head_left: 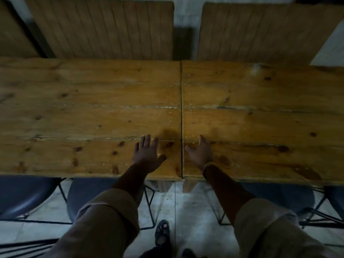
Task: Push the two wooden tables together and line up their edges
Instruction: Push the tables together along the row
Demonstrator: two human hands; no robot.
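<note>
Two wooden plank tables stand side by side, the left table [83, 112] and the right table [260, 112], meeting along a thin dark seam near the middle of the view. Their near edges look almost level at the seam; the right one sits slightly lower in the picture. My left hand [148, 154] lies flat with fingers spread on the left table just beside the seam. My right hand [201, 154] rests palm down on the right table, thumb toward the seam. Neither hand holds anything.
Dark round stools [93, 200] with black wire legs stand under the near table edges, one more at the right [284, 198]. Beyond the tables, two slatted wooden bench backs [104, 28] with a gap between them. My sandalled foot [162, 233] on the pale tiled floor.
</note>
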